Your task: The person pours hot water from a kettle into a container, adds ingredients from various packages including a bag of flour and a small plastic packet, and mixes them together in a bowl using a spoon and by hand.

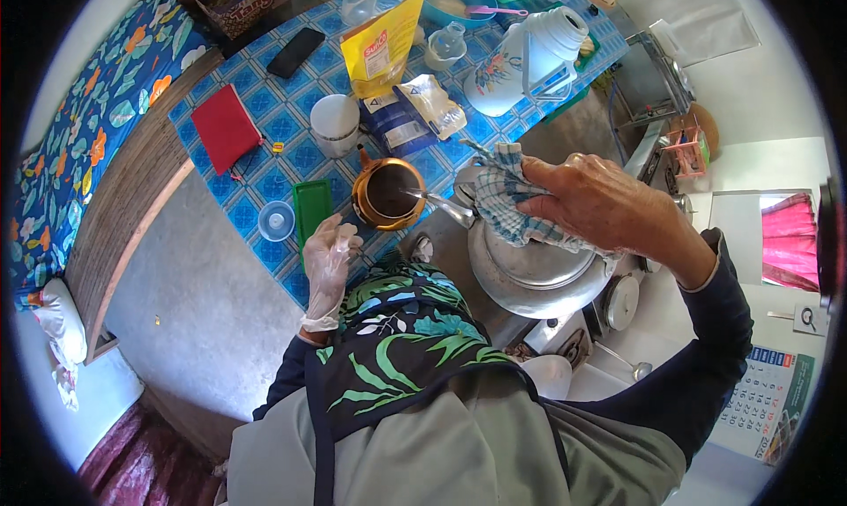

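My right grip is clenched on the cloth over the kettle, spout at the pot. If the cloth slips, a spill could catch my empty, half-curled left grip nearby.

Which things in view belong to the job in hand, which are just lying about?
In use:
silver kettle, tilted
brown pot, under its spout
checked cloth, in the right hand

Apparently lying about:
black phone
red pouch
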### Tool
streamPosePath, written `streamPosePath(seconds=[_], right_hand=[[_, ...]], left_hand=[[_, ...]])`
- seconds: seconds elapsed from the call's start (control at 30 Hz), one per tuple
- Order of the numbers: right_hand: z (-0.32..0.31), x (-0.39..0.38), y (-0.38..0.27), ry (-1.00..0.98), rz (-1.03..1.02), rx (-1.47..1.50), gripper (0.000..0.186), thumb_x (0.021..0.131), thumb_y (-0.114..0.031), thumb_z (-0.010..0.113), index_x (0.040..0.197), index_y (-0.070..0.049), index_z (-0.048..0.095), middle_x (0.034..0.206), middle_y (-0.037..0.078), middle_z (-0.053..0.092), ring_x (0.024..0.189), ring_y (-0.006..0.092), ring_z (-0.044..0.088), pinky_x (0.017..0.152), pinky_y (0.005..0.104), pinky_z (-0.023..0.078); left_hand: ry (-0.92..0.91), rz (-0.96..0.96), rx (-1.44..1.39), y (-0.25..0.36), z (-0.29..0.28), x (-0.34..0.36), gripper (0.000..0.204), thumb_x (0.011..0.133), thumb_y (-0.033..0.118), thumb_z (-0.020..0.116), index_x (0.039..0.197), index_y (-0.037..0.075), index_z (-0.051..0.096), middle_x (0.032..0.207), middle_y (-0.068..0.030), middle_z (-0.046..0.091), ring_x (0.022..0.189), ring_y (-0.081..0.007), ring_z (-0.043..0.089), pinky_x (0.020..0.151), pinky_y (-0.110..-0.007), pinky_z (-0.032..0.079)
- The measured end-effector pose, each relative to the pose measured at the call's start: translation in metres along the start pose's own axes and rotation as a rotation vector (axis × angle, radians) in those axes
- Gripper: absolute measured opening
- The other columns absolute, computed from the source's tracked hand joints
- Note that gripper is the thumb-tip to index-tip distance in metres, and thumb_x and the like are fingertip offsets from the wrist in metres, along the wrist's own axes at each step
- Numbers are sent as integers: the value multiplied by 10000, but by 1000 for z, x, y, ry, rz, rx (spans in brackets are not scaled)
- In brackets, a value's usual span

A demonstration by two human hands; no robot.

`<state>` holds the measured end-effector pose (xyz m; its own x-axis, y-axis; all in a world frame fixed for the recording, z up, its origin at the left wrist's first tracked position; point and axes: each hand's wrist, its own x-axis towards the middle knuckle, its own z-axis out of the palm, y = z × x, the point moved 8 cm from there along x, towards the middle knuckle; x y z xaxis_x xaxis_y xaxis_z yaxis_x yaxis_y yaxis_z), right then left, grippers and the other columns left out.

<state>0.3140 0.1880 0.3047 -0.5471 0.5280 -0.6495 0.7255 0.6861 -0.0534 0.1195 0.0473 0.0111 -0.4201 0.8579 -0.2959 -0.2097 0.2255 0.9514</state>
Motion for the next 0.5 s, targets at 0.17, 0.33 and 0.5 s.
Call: streamPosePath(seconds=[0.17, 0.33, 0.5], right_hand=[[6, 2, 5, -7, 1, -5, 284, 977, -269, 543, 1064, -1, 511, 866, 231, 656, 865, 408, 663, 755, 525, 507], [5, 3, 7, 121, -106, 17, 350, 965, -334, 571, 1103, -22, 495, 716, 255, 612, 720, 472, 606, 663, 542, 469], [6, 3, 8, 99, -78, 22, 349, 966, -335, 569, 1093, -19, 496, 704, 252, 604, 723, 466, 602, 664, 538, 465]], left_hand=[[113, -92, -188, 10, -23, -5, 356, 964, 145, 591, 1238, -76, 536, 977, -174, 689, 760, -149, 663, 620, -222, 488], [160, -58, -334, 0, -65, 3, 288, 982, 121, 565, 1211, -53, 557, 934, -127, 686, 729, -125, 650, 607, -198, 478], [323, -10, -214, -20, -121, 0, 275, 983, 118, 557, 1200, -52, 558, 928, -105, 672, 737, -122, 643, 610, -209, 491]])
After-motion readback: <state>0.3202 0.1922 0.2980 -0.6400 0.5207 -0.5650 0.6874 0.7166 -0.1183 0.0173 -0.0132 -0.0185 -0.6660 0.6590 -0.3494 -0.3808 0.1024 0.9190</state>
